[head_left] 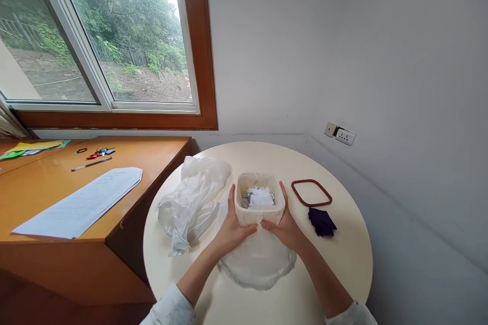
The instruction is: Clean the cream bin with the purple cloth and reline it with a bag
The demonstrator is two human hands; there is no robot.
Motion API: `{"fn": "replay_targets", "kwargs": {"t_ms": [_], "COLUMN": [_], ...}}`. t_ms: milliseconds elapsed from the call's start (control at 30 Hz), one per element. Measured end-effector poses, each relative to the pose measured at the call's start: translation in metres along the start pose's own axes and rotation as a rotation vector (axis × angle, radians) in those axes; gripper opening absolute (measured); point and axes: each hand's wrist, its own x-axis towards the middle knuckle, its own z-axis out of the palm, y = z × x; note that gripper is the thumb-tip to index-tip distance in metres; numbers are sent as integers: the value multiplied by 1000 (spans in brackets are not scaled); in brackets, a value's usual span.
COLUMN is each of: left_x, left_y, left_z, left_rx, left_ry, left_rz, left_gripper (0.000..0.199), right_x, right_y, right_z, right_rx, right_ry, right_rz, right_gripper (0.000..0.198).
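Between my two hands stands a small cream bin (pixel 247 181) with rounded corners, lined with a thin white plastic bag (pixel 263 259). The bag is folded over the rim, and its loose edge spreads over the table toward me. Crumpled white paper (pixel 260 196) lies inside the bin. My left hand (pixel 234 226) grips the bin's left side, thumb across the front. On the right side my right hand (pixel 282 221) does the same, its thumb also in front. The bin's lower part is hidden by the bag and hands.
Left on the round table (pixel 324 274) lies a crumpled clear plastic bag (pixel 192 198). To the right are a brown rounded frame (pixel 330 198) and a dark purple cloth (pixel 322 222). Papers (pixel 82 203), a pen (pixel 91 164) and keys (pixel 101 152) rest on the wooden desk (pixel 160 162).
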Motion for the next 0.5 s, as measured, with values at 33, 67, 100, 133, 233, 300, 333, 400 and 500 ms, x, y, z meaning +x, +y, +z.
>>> {"fn": "replay_targets", "kwargs": {"t_ms": [33, 67, 100, 133, 233, 300, 333, 400, 500], "left_x": [0, 0, 0, 0, -1, -1, -2, -2, -2], "left_y": [-5, -9, -13, -16, -23, -28, -30, -35, -37], "left_z": [2, 3, 4, 4, 4, 5, 6, 8, 8], "left_rx": [5, 16, 33, 50, 83, 107, 120, 147, 179], "left_ry": [13, 23, 30, 36, 39, 47, 50, 51, 6], "left_rz": [19, 37, 50, 55, 34, 36, 41, 41, 11], "left_gripper": [115, 116, 118, 118, 115, 110, 106, 98, 92], "right_x": [0, -1, 0, 0, 1, 1, 0, -2, -6], "right_y": [3, 7, 11, 15, 27, 35, 39, 46, 52], "right_z": [2, 3, 3, 4, 2, 0, -1, -1, -4], "right_rx": [-10, -24, -35, -42, -45, -65, -80, -125, -217], "right_ry": [11, 19, 23, 26, 49, 66, 71, 86, 118], "right_rz": [-6, -12, -17, -22, -17, 9, 23, 47, 86], "right_gripper": [109, 109, 107, 106, 106, 103, 101, 95, 90]}}
